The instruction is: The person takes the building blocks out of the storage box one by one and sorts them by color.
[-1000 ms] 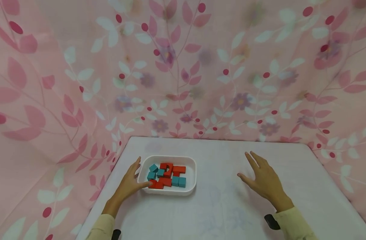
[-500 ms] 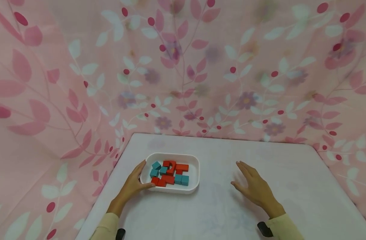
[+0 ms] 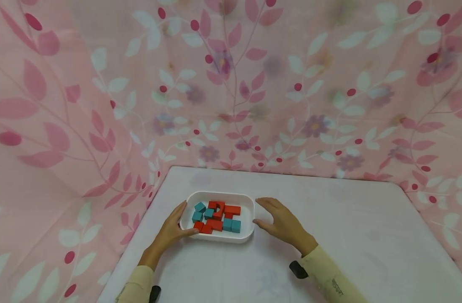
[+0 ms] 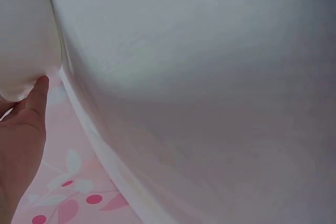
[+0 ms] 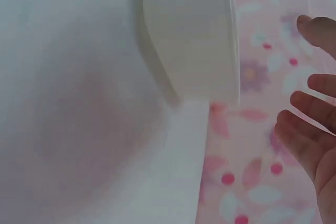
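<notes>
- Right hand (image 3: 284, 224) moved left since earlier; unclasped, just beside right end of white rounded-rectangular tray (image 3: 247, 214).
- White tabletop (image 3: 348, 227): tray sits on left half.
- Left hand (image 3: 171, 227): grips tray's left end.
- Red blocks (image 3: 215, 225), teal cubes (image 3: 236, 226): inside tray.

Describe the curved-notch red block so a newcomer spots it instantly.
On the white table, find the white tray between the left hand and the right hand. Inside, near the middle, the red block sits just right of a teal cube. Its rounded notch sets it apart from the straight-edged blocks around it.
</notes>
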Motion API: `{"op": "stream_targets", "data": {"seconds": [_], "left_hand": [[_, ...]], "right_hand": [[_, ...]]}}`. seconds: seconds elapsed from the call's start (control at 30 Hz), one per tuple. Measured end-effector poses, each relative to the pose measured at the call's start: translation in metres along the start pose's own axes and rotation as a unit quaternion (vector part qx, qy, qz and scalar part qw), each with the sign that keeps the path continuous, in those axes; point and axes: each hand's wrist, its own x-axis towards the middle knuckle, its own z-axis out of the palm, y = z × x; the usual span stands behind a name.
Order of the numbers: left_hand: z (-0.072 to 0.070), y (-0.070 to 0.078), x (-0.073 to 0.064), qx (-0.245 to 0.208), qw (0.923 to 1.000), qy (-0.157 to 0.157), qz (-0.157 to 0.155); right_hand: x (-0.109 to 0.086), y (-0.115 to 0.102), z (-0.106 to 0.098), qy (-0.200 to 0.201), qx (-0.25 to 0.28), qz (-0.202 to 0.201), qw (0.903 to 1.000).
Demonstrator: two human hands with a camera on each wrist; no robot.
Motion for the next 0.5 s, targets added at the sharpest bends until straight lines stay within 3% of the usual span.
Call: {"op": "stream_targets", "data": {"seconds": [0.27,0.4,0.5], "left_hand": [[0.000,0.002,0.001,0.007,0.9999,0.001,-0.011],[0.000,0.001,0.000,0.006,0.9999,0.006,-0.007],[0.001,0.001,-0.001,0.005,0.9999,0.009,-0.004]], "right_hand": [[0.027,-0.025,0.042,-0.101,0.017,0.000,0.9947],[0.037,-0.030,0.057,-0.133,0.003,-0.010,0.9911],[0.043,-0.033,0.064,-0.151,-0.012,0.004,0.9885]]}}
